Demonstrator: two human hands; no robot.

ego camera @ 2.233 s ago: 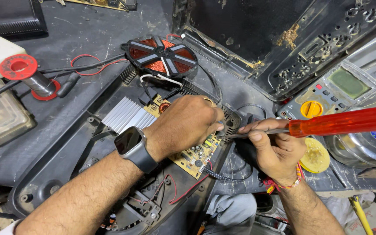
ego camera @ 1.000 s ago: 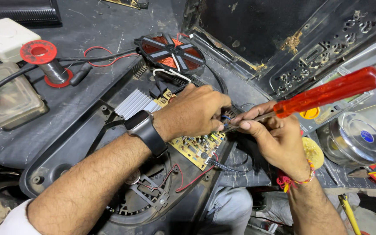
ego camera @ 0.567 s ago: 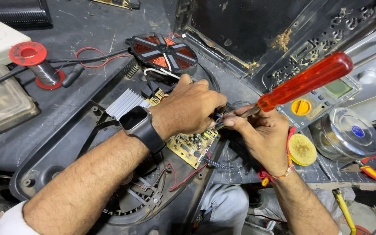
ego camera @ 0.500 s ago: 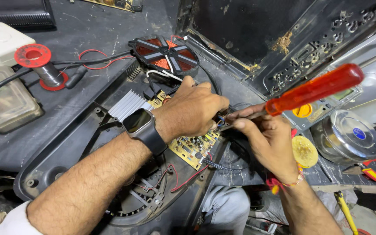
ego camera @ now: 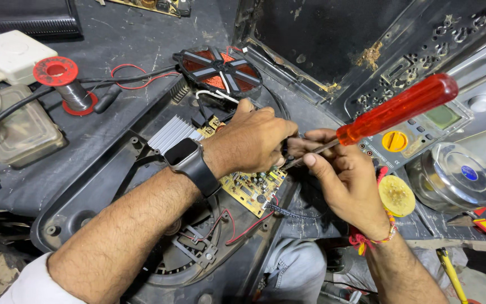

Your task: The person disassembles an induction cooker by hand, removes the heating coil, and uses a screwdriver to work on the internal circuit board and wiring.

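At the centre of the frame I see my left hand [ego camera: 251,141], a dark smartwatch [ego camera: 191,164] on its wrist, curled down over a yellow circuit board [ego camera: 252,190] that sits inside an opened black appliance shell [ego camera: 85,191]. My right hand [ego camera: 341,180], just right of centre, pinches the metal shaft of a red-handled screwdriver [ego camera: 392,110]; the handle slants toward the upper right and the tip vanishes beside my left fingers. Above the hands lies a round copper coil [ego camera: 219,70]. A red solder spool [ego camera: 63,84] stands upper left, and a multimeter [ego camera: 417,129] lies at right.
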